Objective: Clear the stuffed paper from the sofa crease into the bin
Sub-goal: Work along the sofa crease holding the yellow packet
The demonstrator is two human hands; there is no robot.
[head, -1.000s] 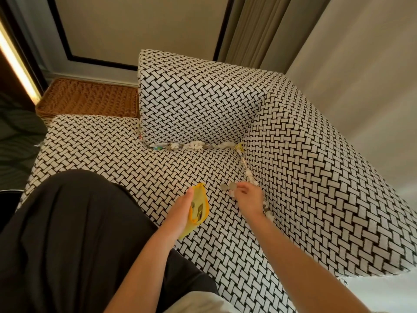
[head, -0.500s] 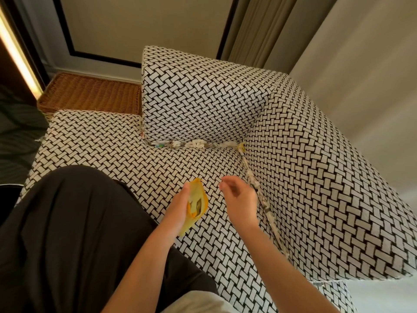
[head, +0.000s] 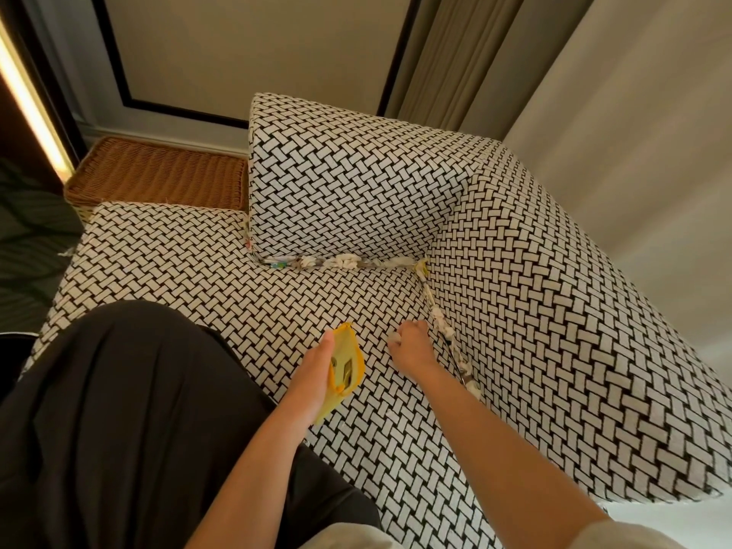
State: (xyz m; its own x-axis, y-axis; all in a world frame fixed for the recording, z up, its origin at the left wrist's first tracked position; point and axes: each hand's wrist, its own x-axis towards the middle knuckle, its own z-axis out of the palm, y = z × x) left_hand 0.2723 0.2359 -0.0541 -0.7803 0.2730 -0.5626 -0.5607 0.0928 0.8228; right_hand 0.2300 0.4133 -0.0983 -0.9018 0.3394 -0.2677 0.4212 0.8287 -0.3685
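Most of white scrap (head: pixel 394 337) hidden inside right hand (head: pixel 412 347), yellow pouch (head: pixel 345 368) contents unclear, wicker basket (head: pixel 158 174) partly behind sofa (head: pixel 356 184)

A loose black garment (head: pixel 119 410) drapes in soft folds over the lap; a pale cream top (head: pixel 348 540) shows at the waist, its sleeve (head: pixel 633 536) on the right arm; left hand (head: pixel 317 366) and right hand (head: pixel 412 346) bare.

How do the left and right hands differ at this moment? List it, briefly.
The left hand grips a yellow pouch; the right hand holds a white paper scrap. The left hand is out over the middle of the sofa seat; the right hand is close beside the stuffed paper in the side crease. Both are above the seat with their fingers curled on something.
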